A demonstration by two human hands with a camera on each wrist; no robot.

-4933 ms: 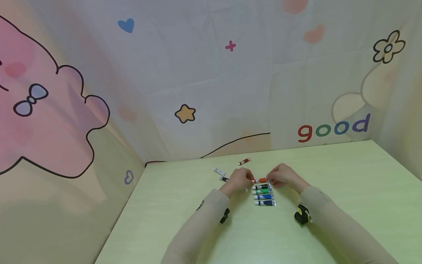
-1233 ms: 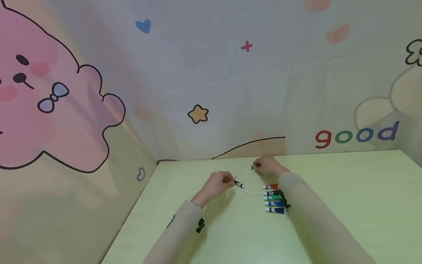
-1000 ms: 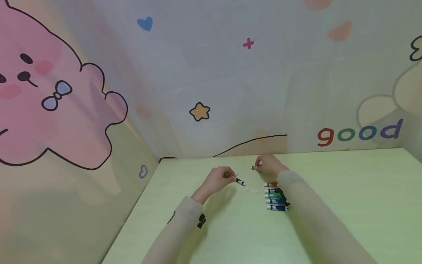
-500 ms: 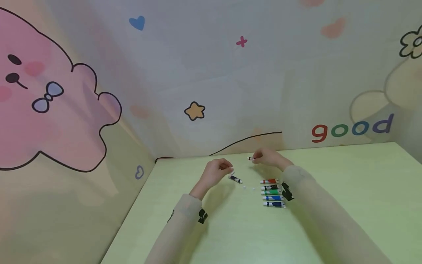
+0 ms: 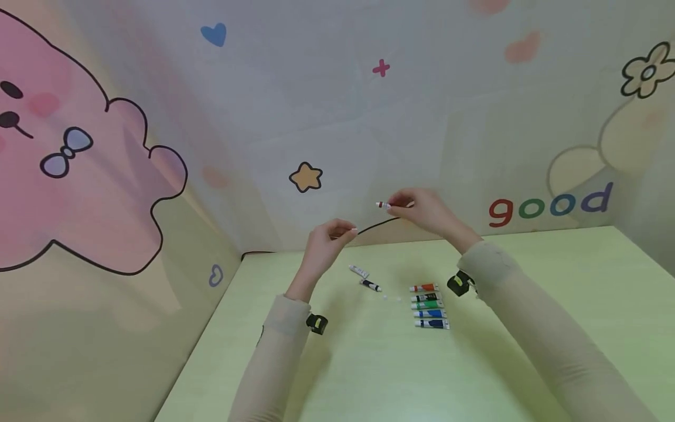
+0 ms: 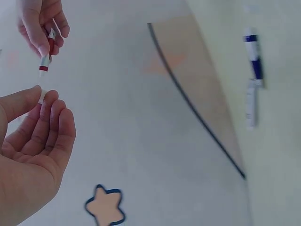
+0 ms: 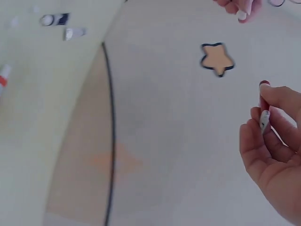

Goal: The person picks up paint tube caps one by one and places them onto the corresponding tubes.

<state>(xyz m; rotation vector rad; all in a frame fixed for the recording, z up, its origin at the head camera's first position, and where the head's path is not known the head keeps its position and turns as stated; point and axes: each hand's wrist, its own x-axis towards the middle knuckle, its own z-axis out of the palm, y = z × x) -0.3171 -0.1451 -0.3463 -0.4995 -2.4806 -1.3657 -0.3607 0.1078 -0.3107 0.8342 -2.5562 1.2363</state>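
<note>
My left hand (image 5: 327,246) is raised in front of the backdrop and pinches a small white cap (image 6: 42,96) between thumb and fingertips. Facing it, my right hand (image 5: 419,208) holds a small red paint tube (image 5: 382,205), with its white nozzle and red band pointing toward the left hand. In the left wrist view the nozzle is a short gap away from the cap. The right fingers hide part of the tube's body. Both hands are well above the table.
Below lies a column of paint tubes: orange (image 5: 424,288), black (image 5: 426,298), green (image 5: 428,305), blue (image 5: 430,314) and dark blue (image 5: 432,323). To their left are a white tube (image 5: 358,271), a dark tube (image 5: 371,285) and two tiny white caps (image 5: 385,297).
Both hands were at the orange tube first. Since then my right hand has picked up the red tube from the back; my left hand has left the dark tube. Both have risen, cap and tube held.
</note>
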